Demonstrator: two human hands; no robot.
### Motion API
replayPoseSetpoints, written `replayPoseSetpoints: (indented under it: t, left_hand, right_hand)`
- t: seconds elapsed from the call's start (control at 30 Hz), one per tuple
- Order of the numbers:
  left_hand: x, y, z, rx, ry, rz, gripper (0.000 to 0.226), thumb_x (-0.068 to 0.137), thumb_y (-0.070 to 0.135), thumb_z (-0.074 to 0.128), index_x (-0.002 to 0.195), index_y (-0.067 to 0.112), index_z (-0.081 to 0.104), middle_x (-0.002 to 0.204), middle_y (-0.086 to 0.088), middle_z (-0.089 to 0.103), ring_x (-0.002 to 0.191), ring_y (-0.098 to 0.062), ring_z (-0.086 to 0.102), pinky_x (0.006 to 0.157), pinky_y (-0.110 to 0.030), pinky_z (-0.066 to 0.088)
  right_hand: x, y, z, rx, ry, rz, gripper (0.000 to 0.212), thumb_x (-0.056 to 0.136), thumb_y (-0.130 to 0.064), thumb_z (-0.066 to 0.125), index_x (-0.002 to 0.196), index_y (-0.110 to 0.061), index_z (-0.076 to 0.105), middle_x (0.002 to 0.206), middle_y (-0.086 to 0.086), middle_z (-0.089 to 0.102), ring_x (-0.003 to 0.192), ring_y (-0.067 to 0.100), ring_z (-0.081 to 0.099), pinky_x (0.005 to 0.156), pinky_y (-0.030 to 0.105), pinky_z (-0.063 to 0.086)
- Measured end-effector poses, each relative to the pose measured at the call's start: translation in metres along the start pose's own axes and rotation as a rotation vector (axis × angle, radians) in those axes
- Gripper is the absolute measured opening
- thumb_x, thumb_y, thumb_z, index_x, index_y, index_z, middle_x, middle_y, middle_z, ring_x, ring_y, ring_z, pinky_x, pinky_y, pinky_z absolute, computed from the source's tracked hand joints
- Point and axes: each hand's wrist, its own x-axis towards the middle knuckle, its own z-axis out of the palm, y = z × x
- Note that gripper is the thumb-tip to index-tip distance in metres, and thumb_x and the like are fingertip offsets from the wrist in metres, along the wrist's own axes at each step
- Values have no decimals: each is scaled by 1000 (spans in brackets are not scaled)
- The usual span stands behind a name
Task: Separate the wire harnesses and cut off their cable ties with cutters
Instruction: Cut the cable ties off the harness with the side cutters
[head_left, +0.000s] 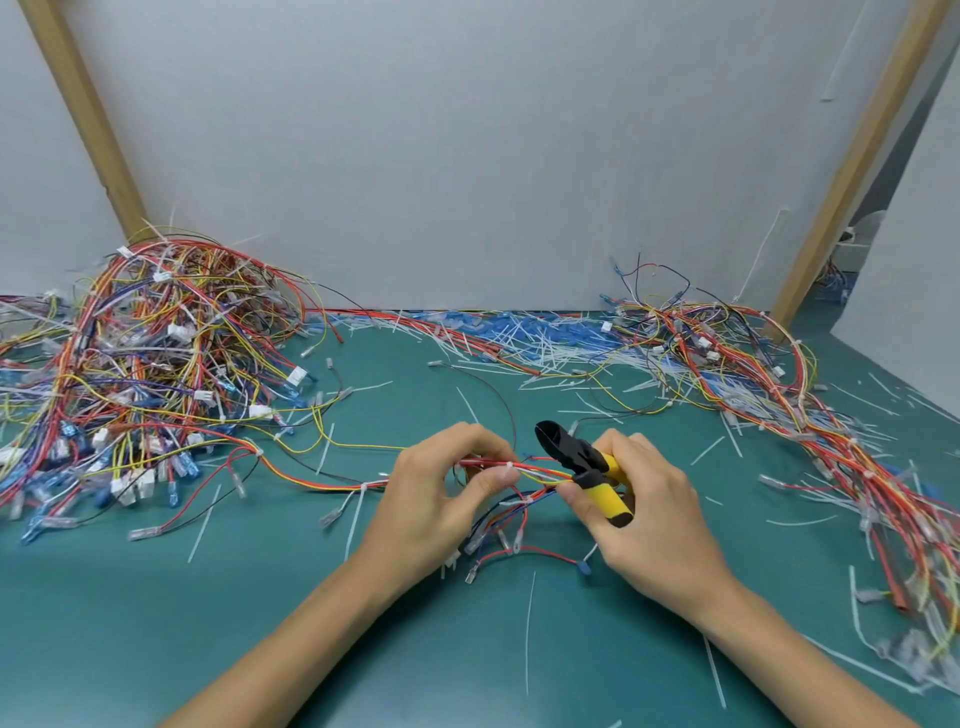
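Holding one wire harness (537, 470) between both hands, I work just above the green mat (260, 597), near its front middle. My left hand (441, 499) pinches the bundle of red, yellow and white wires, with thumb and fingers curled around it, right at a white cable tie (511, 465) that wraps the wires. My right hand (644, 509) is clenched around the yellow handles of the cutters (576, 449). The black head of the tool points up and away from me, just beside the wires (I cannot tell if its blades are apart or together). The wires reach to my right thumb, under the tool, and some loose ends with connectors hang down to the mat between my wrists. From my left hand the harness runs on to the left over the mat, toward the big pile of tangled harnesses (156, 353) that lies against the white wall (467, 156). A second, flatter heap of harnesses (779, 395) stretches along the right side of the mat. Between the two heaps, at the foot of the wall, lie many cut white ties (545, 348) mixed with blue pieces. Single tie strips are scattered on the mat around my arms.
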Motion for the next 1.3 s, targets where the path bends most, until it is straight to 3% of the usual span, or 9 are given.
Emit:
replayPoseSetpoints:
  t: [0.13, 0.23, 0.4, 0.57, 0.7, 0.8, 0.93, 1.1, 1.3]
  left_hand:
    - [1, 0, 1, -14, -12, -56, 14, 91, 31, 66, 79, 24, 62, 78, 10, 60, 79, -14, 58, 72, -15, 39]
    - [0, 2, 3, -26, -11, -80, 19, 93, 36, 61, 75, 33, 59, 76, 11, 56, 77, -15, 56, 71, -16, 38]
    - [3, -4, 6, -14, 3, -132, 23, 94, 30, 68, 71, 32, 61, 71, 11, 60, 70, -8, 55, 68, -15, 38]
    - [1, -16, -2, -60, -70, -160, 6, 90, 17, 74, 89, 21, 70, 80, 13, 71, 76, -4, 66, 73, -18, 46]
    - [2, -21, -6, -35, -44, -175, 4, 92, 17, 71, 89, 20, 72, 77, 11, 72, 73, -6, 68, 72, -27, 53]
    - [2, -21, -3, 71, -7, -129, 5, 93, 20, 69, 89, 20, 72, 75, 14, 70, 75, -6, 66, 71, -19, 49]
    - [4, -22, -5, 137, -38, -81, 5, 94, 20, 67, 91, 18, 71, 79, 15, 70, 79, -6, 65, 69, -10, 42]
    - [1, -19, -6, 139, -60, -100, 6, 96, 19, 65, 93, 18, 70, 81, 13, 72, 79, -6, 66, 69, -12, 41]
    - [0, -17, -6, 183, -54, -93, 4, 95, 19, 66, 95, 19, 70, 81, 12, 71, 77, -4, 65, 66, -10, 40]
  right_hand:
    - [0, 2, 1, -37, 7, -16, 32, 84, -37, 78, 84, -33, 46, 76, -13, 44, 75, 6, 47, 57, 26, 38]
    - [0, 0, 3, -45, 12, -35, 26, 82, -44, 70, 85, -32, 47, 77, -13, 44, 75, 9, 47, 56, 33, 42]
    - [-1, 2, 5, -78, 14, -41, 29, 83, -39, 77, 88, -32, 50, 78, -14, 46, 76, 8, 48, 55, 33, 43]
    - [2, 6, 3, -70, 40, -8, 26, 81, -44, 78, 91, -32, 57, 78, -19, 49, 77, 8, 50, 63, 34, 46]
    - [4, 16, 0, -91, 40, -12, 24, 81, -30, 80, 91, -27, 59, 83, -17, 52, 84, 15, 50, 70, 32, 42]
    - [5, 23, -2, -123, 55, -21, 26, 79, -22, 82, 91, -26, 59, 90, -13, 53, 87, 15, 51, 73, 30, 41]
    - [6, 29, -2, -190, 68, 41, 27, 80, -30, 80, 93, -27, 57, 89, -13, 54, 88, 14, 48, 68, 37, 45]
    - [1, 28, -2, -273, 50, 41, 30, 78, -34, 78, 96, -31, 54, 88, -19, 47, 90, 11, 44, 61, 30, 37]
    - [-5, 26, -7, -299, 4, 35, 30, 76, -36, 74, 98, -31, 54, 90, -17, 48, 93, 11, 44, 62, 30, 41]
